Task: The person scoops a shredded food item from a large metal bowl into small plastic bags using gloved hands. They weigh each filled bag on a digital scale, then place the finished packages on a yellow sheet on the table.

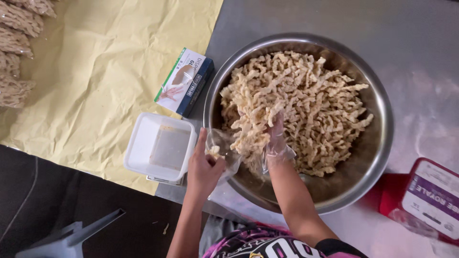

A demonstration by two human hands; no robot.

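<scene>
Nearest the camera, the person's two bare forearms reach up from the bottom edge over a patterned pink and black garment. The left hand (204, 168) is closed around the mouth of a clear plastic bag (224, 149), pinching it at the near rim of the steel bowl (382, 119), with a few snack pieces showing between its fingers. Just to its right, the right hand (276, 138), in a thin clear disposable glove, is curled around a clump of the pale twisted fried snack sticks (306, 105), lifting it at the near left of the heap, right beside the bag's opening. The snack fills most of the wide round bowl, which sits on a grey metal table (420, 52). Left of the left hand, a white square plastic tub (143, 148) stands at the near edge of a creased yellow paper sheet (95, 76). A little farther, between tub and bowl, lies a box of disposable gloves (184, 82), touching the bowl's left rim or nearly so. At the near right edge of the table sits a red packet with a white and purple label (425, 200). At the far left, packed bags of the same snack (16, 52) lie on the paper.
</scene>
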